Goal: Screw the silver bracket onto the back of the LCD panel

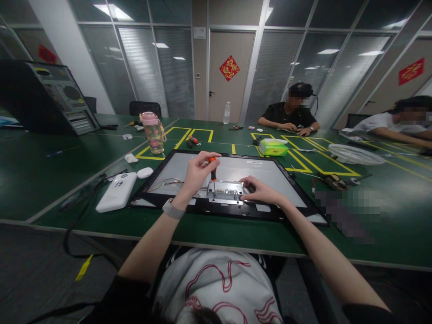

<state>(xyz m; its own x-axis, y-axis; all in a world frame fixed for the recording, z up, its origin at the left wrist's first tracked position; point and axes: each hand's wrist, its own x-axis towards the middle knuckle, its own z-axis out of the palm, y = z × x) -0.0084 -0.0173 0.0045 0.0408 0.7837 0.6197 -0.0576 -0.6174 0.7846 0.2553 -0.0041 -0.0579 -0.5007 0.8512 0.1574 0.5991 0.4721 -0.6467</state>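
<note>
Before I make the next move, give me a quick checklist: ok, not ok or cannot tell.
1. Left grip holds the screwdriver: ok.
2. Screwdriver near upright over the metal bracket: ok.
3. Tip seated in a screw: cannot tell, too small.
4. Right grip at the bracket's right end: ok.
5. Loose wires off the panel: not ok, they lie on it.
6. Pink-lidded bottle apart from the panel: ok.

From here I see a screen (pixel 270 175) lying flat by the near edge of the tabletop (pixel 398 216). My left hand (pixel 198 170) grips an orange-and-black screwdriver (pixel 213 172), its shaft pointing down at a metal box (pixel 224 190) on the screen; my right hand (pixel 265 192) touches that box's right end. Left of the screen lies a white case (pixel 114 198); toward the far edge stands a pink-lidded bottle (pixel 154 137), and a person (pixel 290 114) sits there.
</note>
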